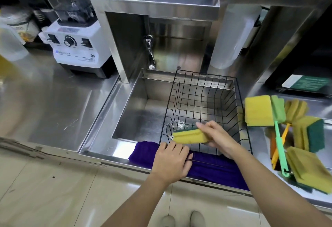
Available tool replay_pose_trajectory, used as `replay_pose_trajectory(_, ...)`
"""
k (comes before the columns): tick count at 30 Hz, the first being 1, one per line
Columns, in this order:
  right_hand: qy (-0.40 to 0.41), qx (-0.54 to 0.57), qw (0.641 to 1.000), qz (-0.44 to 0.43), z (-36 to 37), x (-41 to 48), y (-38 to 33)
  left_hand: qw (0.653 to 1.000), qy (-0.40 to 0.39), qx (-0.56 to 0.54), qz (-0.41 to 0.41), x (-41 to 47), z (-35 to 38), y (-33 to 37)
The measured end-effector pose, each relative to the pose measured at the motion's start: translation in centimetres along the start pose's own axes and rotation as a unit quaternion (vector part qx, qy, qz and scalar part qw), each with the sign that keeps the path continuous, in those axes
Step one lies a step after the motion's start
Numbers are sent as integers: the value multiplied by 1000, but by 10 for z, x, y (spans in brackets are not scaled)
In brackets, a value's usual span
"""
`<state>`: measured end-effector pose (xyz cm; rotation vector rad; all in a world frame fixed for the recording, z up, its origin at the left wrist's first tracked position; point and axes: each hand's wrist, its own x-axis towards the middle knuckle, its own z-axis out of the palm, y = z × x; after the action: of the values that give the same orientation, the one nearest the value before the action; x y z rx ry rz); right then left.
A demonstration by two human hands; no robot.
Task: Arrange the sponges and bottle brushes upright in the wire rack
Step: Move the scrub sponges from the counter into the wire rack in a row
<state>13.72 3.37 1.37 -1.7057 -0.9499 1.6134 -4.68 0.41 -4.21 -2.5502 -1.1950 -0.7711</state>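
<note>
Your right hand [214, 135] pinches a sponge [190, 135] by its right end, long axis lying flat and pointing left over the rack [239, 101], so it needs tipping upright, while your left hand [170, 162] curls on the near rim and more sponges wait at right.

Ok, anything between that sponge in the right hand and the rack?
Nothing visible. The right hand holds the sponge just above the near end of the rack, which looks empty. The left hand rests on the near rim, left of the sponge's way down.
</note>
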Motion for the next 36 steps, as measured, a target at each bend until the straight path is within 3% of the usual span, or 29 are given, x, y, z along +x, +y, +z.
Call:
replay_pose_trajectory(5,-65,-32,994,85,-1,-1,-6,1000,1,-8,-1,0,1,-1)
replay_pose_trajectory(11,22,8,1000,-8,-3,7,-9,1000,-8,5,-3,0,-1,0)
replay_pose_trajectory(17,-13,39,999,15,14,13,6,1000,-20,1,-4,1,-3,0)
replay_pose_trajectory(19,-18,-52,998,12,18,15,9,1000,-22,0,-4,2,-3,0)
replay_pose_trajectory(20,-1,-156,988,-4,17,17,9,1000,-23,0,-5,2,-4,0)
replay_pose_trajectory(22,40,-363,930,-35,14,21,6,1000,-25,-3,-4,3,-4,0)
replay_pose_trajectory(23,51,-415,907,-47,13,21,3,1000,-26,-6,-3,3,-5,0)
replay_pose_trajectory(31,51,-428,898,-89,19,-1,-4,999,-44,-16,18,2,-8,-1)
replay_pose_trajectory(36,144,-396,899,-120,-16,-28,-5,986,-85,-13,140,13,-7,13)
